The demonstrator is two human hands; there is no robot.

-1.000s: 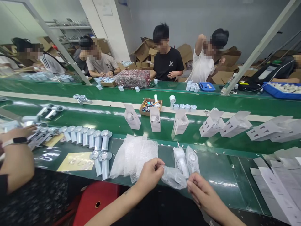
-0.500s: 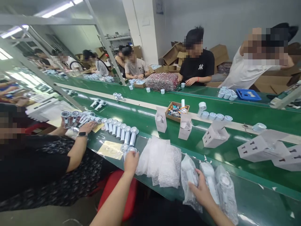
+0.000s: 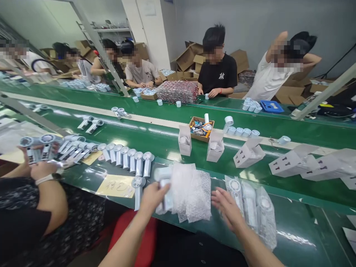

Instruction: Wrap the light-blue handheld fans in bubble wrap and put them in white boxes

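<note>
My left hand (image 3: 152,200) is closed around a pale handheld fan (image 3: 164,173), which is blurred by motion and overlaps the left side of a stack of bubble-wrap bags (image 3: 198,196). To the right of that stack, my right hand (image 3: 229,209) is empty, fingers spread and thumb apart. Just past it lie several bubble-wrapped fans (image 3: 250,204), side by side. One bare fan (image 3: 138,189) rests left of my left hand, at the edge of a yellow paper (image 3: 116,185). Behind it runs a row of bare fans (image 3: 130,159).
Open white boxes (image 3: 185,142) stand on the green belt, beside a carton of small parts (image 3: 201,129). At left, a co-worker's hands (image 3: 44,168) hold fans over the bench. A red stool (image 3: 133,237) is below the bench edge. Other people sit across the belt.
My left hand has lifted a fan and brought it right, to the bags. My right hand has let go of a wrapped fan and moved left. The view has turned right.
</note>
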